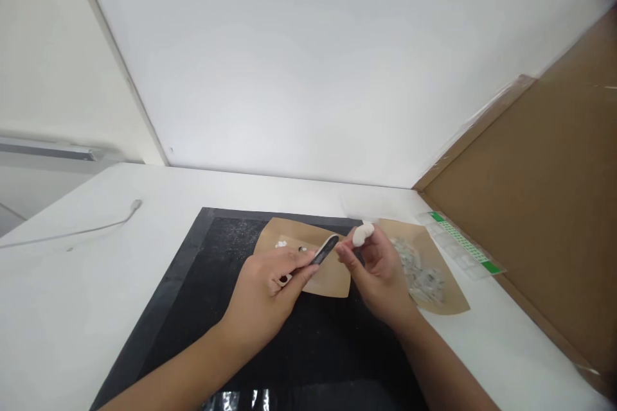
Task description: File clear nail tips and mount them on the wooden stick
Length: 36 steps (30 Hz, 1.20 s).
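Note:
My left hand (263, 292) pinches a nail file (325, 250), dark and flat with a pale edge and a rounded end, between thumb and fingers. Just right of the file's tip is my right hand (378, 266), thumb and fingertip pressed together. What they hold, if anything, is too small to make out. A white covering (363, 234), like a finger cot, sits on one of its fingers. Beneath both hands lies a brown paper sheet (332, 282) with small white bits (281, 244) and a small dark piece (303, 249) on it.
A black mat (193, 308) covers much of the white table (87, 270). On the right, another brown sheet (453, 298) bears a pile of small clear packets (421, 276). Beyond it lies a clear case with a green label (463, 241), near a cardboard wall (540, 205). A cable (110, 225) rests at left.

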### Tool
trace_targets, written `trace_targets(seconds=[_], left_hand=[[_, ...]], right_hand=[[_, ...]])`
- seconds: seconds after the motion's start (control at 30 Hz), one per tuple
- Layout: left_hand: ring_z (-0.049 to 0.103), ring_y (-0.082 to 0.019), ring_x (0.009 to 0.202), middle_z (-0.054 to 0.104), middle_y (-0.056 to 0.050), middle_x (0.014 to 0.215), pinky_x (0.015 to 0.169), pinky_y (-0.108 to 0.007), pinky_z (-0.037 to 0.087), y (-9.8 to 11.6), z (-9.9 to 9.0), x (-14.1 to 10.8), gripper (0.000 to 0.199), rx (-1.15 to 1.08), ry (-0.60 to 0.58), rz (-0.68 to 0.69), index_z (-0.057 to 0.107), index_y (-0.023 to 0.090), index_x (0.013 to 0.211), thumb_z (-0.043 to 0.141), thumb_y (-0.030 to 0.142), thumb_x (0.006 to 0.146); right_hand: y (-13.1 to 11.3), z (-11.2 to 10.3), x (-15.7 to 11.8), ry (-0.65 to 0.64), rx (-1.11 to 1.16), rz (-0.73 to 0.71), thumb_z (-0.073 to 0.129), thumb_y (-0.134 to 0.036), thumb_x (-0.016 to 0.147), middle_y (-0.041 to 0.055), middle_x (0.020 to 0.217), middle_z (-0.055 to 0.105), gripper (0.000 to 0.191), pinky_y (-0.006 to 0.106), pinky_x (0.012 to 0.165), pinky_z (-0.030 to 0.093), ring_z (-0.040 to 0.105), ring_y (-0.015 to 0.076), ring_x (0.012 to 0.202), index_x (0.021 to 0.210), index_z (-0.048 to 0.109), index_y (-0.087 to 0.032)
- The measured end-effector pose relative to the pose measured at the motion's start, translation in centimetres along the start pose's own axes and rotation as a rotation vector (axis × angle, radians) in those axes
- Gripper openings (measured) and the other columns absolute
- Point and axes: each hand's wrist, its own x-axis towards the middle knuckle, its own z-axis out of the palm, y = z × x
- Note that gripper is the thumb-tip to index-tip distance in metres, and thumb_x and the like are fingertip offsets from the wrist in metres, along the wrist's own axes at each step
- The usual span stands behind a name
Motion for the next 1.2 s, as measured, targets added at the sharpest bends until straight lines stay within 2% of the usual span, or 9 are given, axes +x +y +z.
trace_targets(seconds=[0.1,0.27,0.4,0.47,0.57,0.73,0.87,1.03,1.2], left_hand=[[0.072,-0.015,0.076,0.081,0.002,0.093,0.071,-0.024,0.056,-0.5,0.0,0.1,0.018,0.072,0.058,-0.002,0.081,0.028,0.11,0.07,0.026,0.095],[0.07,-0.013,0.067,0.08,0.003,0.089,0.063,-0.023,0.054,-1.7,-0.2,0.3,0.016,0.167,0.137,-0.01,0.081,0.027,0.107,0.071,0.028,0.094],[0.071,-0.013,0.071,0.081,0.002,0.096,0.067,-0.023,0.056,-1.8,0.0,0.2,0.017,0.191,0.146,0.05,0.079,0.026,0.109,0.07,0.028,0.095],[0.071,-0.014,0.073,0.081,0.001,0.097,0.069,-0.024,0.056,-1.8,0.1,0.1,0.017,0.202,0.139,0.085,0.079,0.025,0.11,0.07,0.028,0.096],[0.07,-0.014,0.073,0.08,0.0,0.096,0.069,-0.024,0.056,-1.9,0.1,0.0,0.016,0.218,0.122,0.111,0.078,0.024,0.108,0.068,0.029,0.097],[0.07,-0.015,0.072,0.08,-0.001,0.096,0.068,-0.025,0.057,-1.8,0.0,-0.1,0.016,0.255,0.117,0.11,0.078,0.023,0.106,0.067,0.031,0.098],[0.072,-0.016,0.075,0.081,-0.002,0.099,0.071,-0.025,0.058,-1.7,0.0,0.1,0.016,0.269,0.121,0.127,0.078,0.023,0.106,0.067,0.03,0.097],[0.072,-0.016,0.072,0.081,-0.002,0.097,0.069,-0.025,0.058,-1.7,0.0,0.1,0.016,0.282,0.119,0.142,0.078,0.022,0.105,0.067,0.029,0.097],[0.074,-0.017,0.08,0.08,-0.002,0.1,0.075,-0.025,0.059,-1.8,-0.1,0.0,0.015,0.279,0.109,0.148,0.078,0.022,0.105,0.068,0.029,0.097]], right_hand=[[0.7,-1.7,1.0,0.128,-0.085,-0.008,0.07,-0.042,0.095,0.0026,0.092,0.068,0.022,0.034,0.078,0.054,0.067,0.0201,0.084,0.098,0.055,-0.025],[1.8,-7.1,2.5,0.5,-0.658,0.091,0.07,-0.054,0.089,0.0073,0.086,0.074,0.032,0.038,0.076,0.049,0.066,0.0255,0.079,0.085,0.065,-0.022],[3.0,-12.0,2.7,0.607,-0.691,0.144,0.066,-0.05,0.088,0.009,0.092,0.078,0.031,0.038,0.079,0.049,0.069,0.0258,0.081,0.094,0.073,-0.021],[3.6,-13.9,2.6,0.54,-0.781,0.226,0.062,-0.052,0.088,0.0083,0.088,0.077,0.034,0.036,0.073,0.047,0.068,0.0256,0.078,0.093,0.073,-0.021],[4.4,-15.6,2.4,0.348,-0.923,0.384,0.058,-0.056,0.089,0.0053,0.069,0.071,0.038,0.033,0.06,0.039,0.061,0.0231,0.063,0.074,0.065,-0.021],[4.9,-16.1,2.2,0.2,-0.973,0.42,0.056,-0.057,0.09,0.0019,0.057,0.062,0.046,0.032,0.056,0.031,0.054,0.02,0.057,0.06,0.054,-0.023],[5.0,-16.3,2.1,0.181,-1.01,0.432,0.051,-0.056,0.093,0.0039,0.065,0.068,0.043,0.032,0.055,0.029,0.056,0.021,0.06,0.066,0.062,-0.024],[5.2,-17.1,1.8,0.178,-1.025,0.408,0.058,-0.046,0.087,0.0041,0.068,0.068,0.032,0.031,0.056,0.03,0.056,0.0205,0.061,0.064,0.058,-0.023],[4.9,-17.2,1.7,0.174,-1.022,0.43,0.065,-0.061,0.083,0.0017,0.066,0.068,0.044,0.03,0.055,0.031,0.057,0.0196,0.06,0.062,0.055,-0.023]])
